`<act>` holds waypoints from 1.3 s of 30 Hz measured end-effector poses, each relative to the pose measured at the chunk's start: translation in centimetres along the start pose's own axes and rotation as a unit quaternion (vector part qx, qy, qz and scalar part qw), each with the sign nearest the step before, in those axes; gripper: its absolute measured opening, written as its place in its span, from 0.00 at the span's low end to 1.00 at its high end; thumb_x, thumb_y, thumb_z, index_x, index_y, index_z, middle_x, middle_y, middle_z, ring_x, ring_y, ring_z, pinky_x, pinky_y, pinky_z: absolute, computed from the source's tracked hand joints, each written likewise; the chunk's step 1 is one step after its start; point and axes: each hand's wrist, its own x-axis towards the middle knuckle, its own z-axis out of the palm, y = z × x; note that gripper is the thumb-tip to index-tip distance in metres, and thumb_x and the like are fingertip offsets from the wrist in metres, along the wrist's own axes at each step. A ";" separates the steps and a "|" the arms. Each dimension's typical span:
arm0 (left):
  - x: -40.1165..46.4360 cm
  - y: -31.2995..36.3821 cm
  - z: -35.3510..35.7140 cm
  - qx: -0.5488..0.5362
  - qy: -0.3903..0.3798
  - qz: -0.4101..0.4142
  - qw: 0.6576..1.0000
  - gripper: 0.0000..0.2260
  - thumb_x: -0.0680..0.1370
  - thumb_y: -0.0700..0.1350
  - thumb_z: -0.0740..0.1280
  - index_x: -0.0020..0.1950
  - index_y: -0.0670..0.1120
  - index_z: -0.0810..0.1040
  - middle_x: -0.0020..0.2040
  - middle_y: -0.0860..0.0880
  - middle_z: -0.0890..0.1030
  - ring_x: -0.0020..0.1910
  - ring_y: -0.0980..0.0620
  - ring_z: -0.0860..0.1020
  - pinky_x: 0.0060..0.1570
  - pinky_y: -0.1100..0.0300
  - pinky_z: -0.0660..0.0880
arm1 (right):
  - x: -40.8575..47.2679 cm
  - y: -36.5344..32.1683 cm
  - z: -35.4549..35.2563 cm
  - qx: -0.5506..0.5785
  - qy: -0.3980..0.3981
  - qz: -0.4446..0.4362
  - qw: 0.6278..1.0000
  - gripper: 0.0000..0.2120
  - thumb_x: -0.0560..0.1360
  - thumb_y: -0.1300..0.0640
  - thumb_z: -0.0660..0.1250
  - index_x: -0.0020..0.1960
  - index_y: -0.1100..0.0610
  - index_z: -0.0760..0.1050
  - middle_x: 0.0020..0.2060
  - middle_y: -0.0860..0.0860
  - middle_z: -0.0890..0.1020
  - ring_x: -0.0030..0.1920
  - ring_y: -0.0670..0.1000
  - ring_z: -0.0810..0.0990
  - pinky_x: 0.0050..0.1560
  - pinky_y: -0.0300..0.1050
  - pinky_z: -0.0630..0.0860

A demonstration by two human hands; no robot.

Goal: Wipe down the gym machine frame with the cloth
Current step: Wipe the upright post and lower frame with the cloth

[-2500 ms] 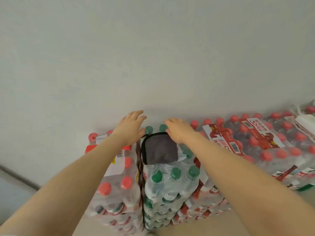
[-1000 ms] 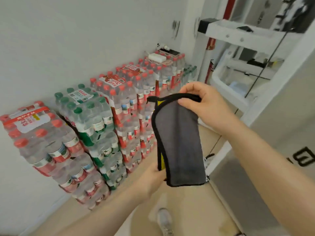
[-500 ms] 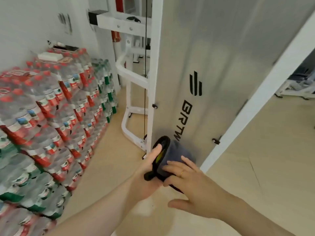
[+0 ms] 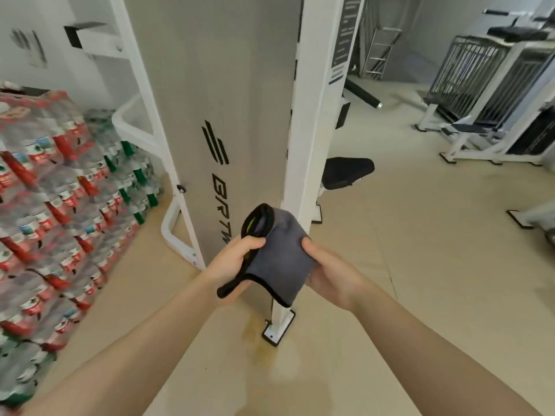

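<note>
Before white frame [image 4: 309, 121], cloth [image 4: 279, 253] held between both hands.

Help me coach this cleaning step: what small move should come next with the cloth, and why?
Probably press the grey cloth forward onto the white frame post just behind it. The left hand and right hand both grip the folded cloth in front of the post, and it does not look flat against the metal yet, so no wiping has begun.
</note>
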 end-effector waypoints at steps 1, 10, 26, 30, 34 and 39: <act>0.6 -0.3 0.6 0.000 0.020 -0.001 1.000 0.10 0.78 0.41 0.59 0.56 0.42 0.77 0.48 0.43 0.82 0.47 0.47 0.80 0.49 0.55 0.75 | 0.1 -0.4 -0.6 0.021 -0.030 -0.002 0.999 0.31 0.70 0.44 0.70 0.68 0.56 0.69 0.63 0.53 0.77 0.65 0.52 0.74 0.60 0.43 0.74; 8.1 -3.3 1.0 0.243 0.173 -0.032 0.954 0.09 0.79 0.43 0.62 0.58 0.44 0.75 0.50 0.43 0.80 0.49 0.46 0.79 0.51 0.55 0.74 | 3.5 -0.1 -7.8 0.073 -0.004 0.039 0.997 0.16 0.75 0.61 0.64 0.63 0.60 0.73 0.57 0.56 0.80 0.58 0.53 0.79 0.48 0.40 0.78; 21.6 -18.6 7.2 0.247 0.399 -0.054 0.881 0.23 0.77 0.38 0.63 0.70 0.47 0.62 0.47 0.51 0.75 0.45 0.48 0.78 0.43 0.58 0.72 | 14.9 0.6 -30.2 -0.301 0.123 0.227 0.918 0.14 0.80 0.61 0.57 0.60 0.69 0.72 0.56 0.65 0.78 0.54 0.62 0.77 0.56 0.54 0.73; 26.0 -25.2 6.4 0.238 0.461 -0.071 0.852 0.25 0.76 0.40 0.65 0.71 0.48 0.61 0.52 0.51 0.74 0.45 0.48 0.78 0.41 0.59 0.72 | 19.5 7.0 -36.0 -0.364 0.066 0.237 0.898 0.09 0.81 0.59 0.55 0.54 0.58 0.73 0.55 0.58 0.78 0.54 0.60 0.77 0.56 0.51 0.74; 31.4 -33.7 2.8 0.153 0.540 -0.036 0.827 0.26 0.77 0.42 0.65 0.72 0.49 0.59 0.56 0.50 0.74 0.43 0.48 0.78 0.43 0.58 0.72 | 24.5 17.0 -40.6 -0.433 0.020 0.205 0.877 0.14 0.80 0.60 0.56 0.64 0.61 0.70 0.57 0.58 0.78 0.54 0.56 0.76 0.47 0.42 0.69; 37.0 -46.2 -3.2 0.109 0.599 -0.056 0.791 0.32 0.75 0.45 0.69 0.73 0.48 0.56 0.60 0.49 0.70 0.51 0.51 0.72 0.48 0.57 0.67 | 31.3 31.3 -43.9 -0.424 0.007 0.201 0.883 0.16 0.81 0.58 0.53 0.66 0.61 0.67 0.58 0.58 0.76 0.57 0.58 0.75 0.48 0.42 0.68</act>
